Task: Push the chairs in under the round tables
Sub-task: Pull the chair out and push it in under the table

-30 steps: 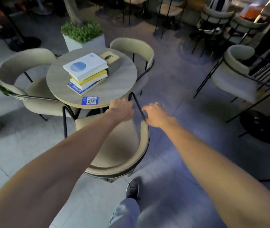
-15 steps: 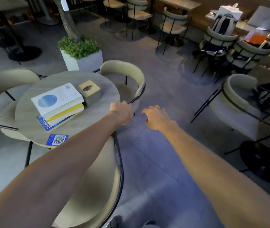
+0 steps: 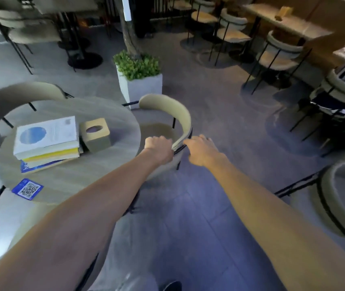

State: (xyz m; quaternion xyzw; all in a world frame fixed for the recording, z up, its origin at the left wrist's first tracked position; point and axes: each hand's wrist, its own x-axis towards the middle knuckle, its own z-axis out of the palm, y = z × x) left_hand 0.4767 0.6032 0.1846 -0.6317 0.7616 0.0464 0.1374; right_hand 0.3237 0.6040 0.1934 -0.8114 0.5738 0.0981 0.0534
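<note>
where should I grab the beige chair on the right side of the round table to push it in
Grip the curved backrest of the beige chair at its near end, coming from outside the curve. The seat opens toward the round table, so pushing there slides it under. The left hand is already there.

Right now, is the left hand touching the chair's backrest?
Touching. The head view shows the left hand closed over the near end of the chair backrest.

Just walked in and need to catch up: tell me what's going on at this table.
A person is tidying chairs around a round table that holds a stack of books and a tissue box. The left hand grips the near end of a cream chair's backrest, and the right hand touches it, fingers open. The seat is only partly under the tabletop.
</note>
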